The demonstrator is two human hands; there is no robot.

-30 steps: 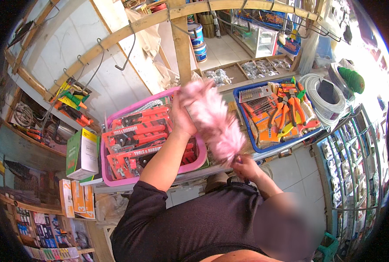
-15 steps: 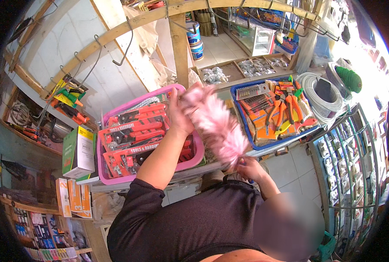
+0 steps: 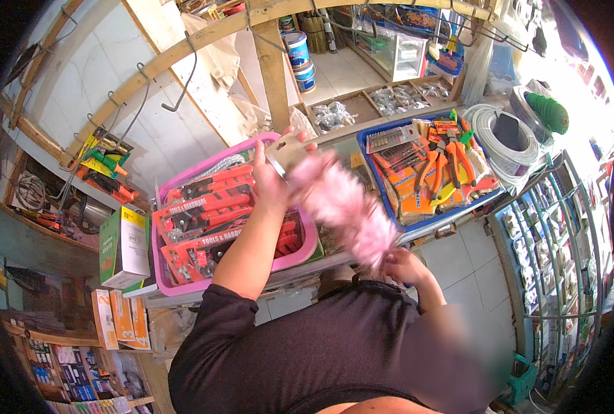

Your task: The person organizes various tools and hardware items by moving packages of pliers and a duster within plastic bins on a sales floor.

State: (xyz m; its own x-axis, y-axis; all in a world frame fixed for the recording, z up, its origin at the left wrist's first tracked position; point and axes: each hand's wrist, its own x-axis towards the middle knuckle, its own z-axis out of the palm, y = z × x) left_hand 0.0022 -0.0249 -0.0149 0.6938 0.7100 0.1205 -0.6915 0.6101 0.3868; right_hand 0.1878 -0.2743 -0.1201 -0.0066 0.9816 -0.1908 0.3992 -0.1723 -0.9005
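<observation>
Your left hand [image 3: 269, 181] fingers clamp the card top of the pink fluffy duster [image 3: 345, 207]; your right hand [image 3: 402, 265] pinches its lower tip. Held over the pink basket [image 3: 165, 276], its swinging fluff could snag packaged tools.

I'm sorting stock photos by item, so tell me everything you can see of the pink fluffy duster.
The duster is a long, pale pink bundle of fluffy strands, blurred here. It slants from upper left to lower right above the gap between the pink basket and the blue tray. The left hand grips its upper end, where a flat beige card sits. The right hand holds its lower tip. Its handle is not visible.
</observation>
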